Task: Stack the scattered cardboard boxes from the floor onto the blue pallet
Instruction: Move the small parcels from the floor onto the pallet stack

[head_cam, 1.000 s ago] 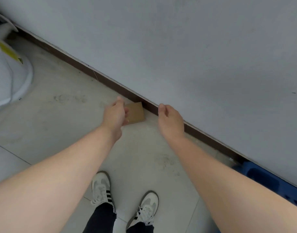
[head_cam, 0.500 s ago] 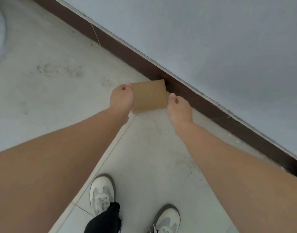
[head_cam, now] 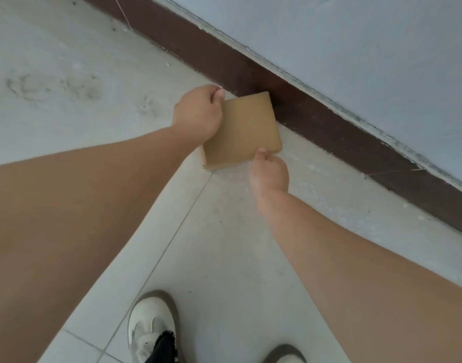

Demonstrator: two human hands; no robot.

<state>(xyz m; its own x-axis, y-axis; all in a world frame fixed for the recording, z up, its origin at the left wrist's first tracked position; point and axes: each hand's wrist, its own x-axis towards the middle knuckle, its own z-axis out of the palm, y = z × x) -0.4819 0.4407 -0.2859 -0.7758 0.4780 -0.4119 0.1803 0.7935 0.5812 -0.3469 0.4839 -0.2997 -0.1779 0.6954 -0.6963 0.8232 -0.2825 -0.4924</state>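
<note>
Left hand: the left hand [head_cam: 198,115] is clamped on the far-left edge of a flat, square brown cardboard box [head_cam: 241,129], with its fingers curled round the edge near the top corner.
Right hand: the right hand [head_cam: 270,171] pinches the near-right corner of the same box. The thumb lies on the top face and the fingers underneath are hidden.
Box position: it sits between the two hands, low over the pale grey tiled floor [head_cam: 67,74]. Its far corner is just beside the dark brown skirting board [head_cam: 316,119], at the foot of the pale blue-grey wall [head_cam: 355,48]. Whether it is fully clear of the floor cannot be told.
Step in hand: probably the pick-up of one scattered box, with both grips in place.
Next move: likely a straight lift away from the skirting, then a turn to find the blue pallet, which is not in view. The box must be kept level so the corner pinch does not slip.
Box material: matte, unprinted cardboard with softly rounded corners and a thin side wall visible along the near edge. It looks light and rigid enough to carry by its edges.
Floor texture: smooth tiles with thin grout lines, dusty smudges and pale grit near the wall.
Feet: white trainers [head_cam: 152,328] stand well behind the box.
</note>
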